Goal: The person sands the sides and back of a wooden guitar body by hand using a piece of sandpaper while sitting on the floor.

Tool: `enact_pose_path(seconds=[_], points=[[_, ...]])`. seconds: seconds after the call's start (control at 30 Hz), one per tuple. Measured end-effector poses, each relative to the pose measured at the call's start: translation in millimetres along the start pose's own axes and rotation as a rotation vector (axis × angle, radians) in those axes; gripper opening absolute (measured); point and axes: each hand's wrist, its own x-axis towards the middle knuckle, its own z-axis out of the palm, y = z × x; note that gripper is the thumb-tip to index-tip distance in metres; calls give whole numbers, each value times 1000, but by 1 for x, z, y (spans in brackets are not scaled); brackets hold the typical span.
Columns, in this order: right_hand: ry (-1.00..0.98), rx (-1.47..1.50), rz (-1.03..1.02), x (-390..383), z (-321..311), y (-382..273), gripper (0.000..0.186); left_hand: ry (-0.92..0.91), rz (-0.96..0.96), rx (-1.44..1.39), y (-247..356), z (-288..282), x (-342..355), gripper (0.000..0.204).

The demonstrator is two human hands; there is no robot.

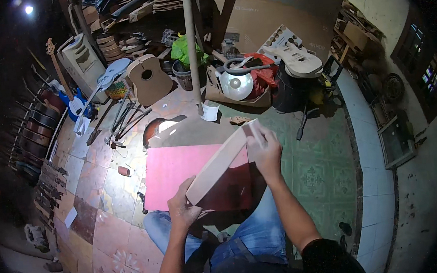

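A long, pale wooden piece (218, 166), straight-sided and thick, is held aslant in front of me, its far end up to the right. My left hand (184, 205) is closed around its near end. At the far end my right hand (266, 156) is closed, its fingers slightly blurred, pressing a small whitish flat piece (256, 135) against the wood. What that small piece is cannot be made out. Beneath the wood lies a flat pink board (167, 174), just beyond my bent legs in jeans.
Past the board lie a sunburst guitar body part (151, 131) and a brown cylinder (123, 171). Farther off stand a post (192, 46), an acoustic guitar body (149, 79), a cluttered carton (257, 101) and a black bucket (287, 94). A blue guitar (76, 104) stands at the left.
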Motion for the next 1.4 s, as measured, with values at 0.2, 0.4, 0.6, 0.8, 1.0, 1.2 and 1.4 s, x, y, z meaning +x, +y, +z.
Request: enact_pose_path(seconds=[0.2,0.4,0.6,0.8,1.0,1.2,1.4], points=[[-70,96,-431,-16,0,-53,34,-6,-101,20,-7,-13,6,62],[48,70,-256,2,32,-25,40,-110,-41,-81,40,-22,40,64],[187,204,71,25,59,3,43,-130,92,112,73,-11,86,61],[87,381,-278,-22,66,-70,46,-13,-37,-172,37,-17,82,62],[375,352,267,34,102,-15,37,-6,5,-15,46,-16,88,59],[154,370,241,27,84,-21,30,15,11,-45,42,-14,78,57],[70,306,-292,-5,62,-77,50,12,49,-42,25,-17,71,54]])
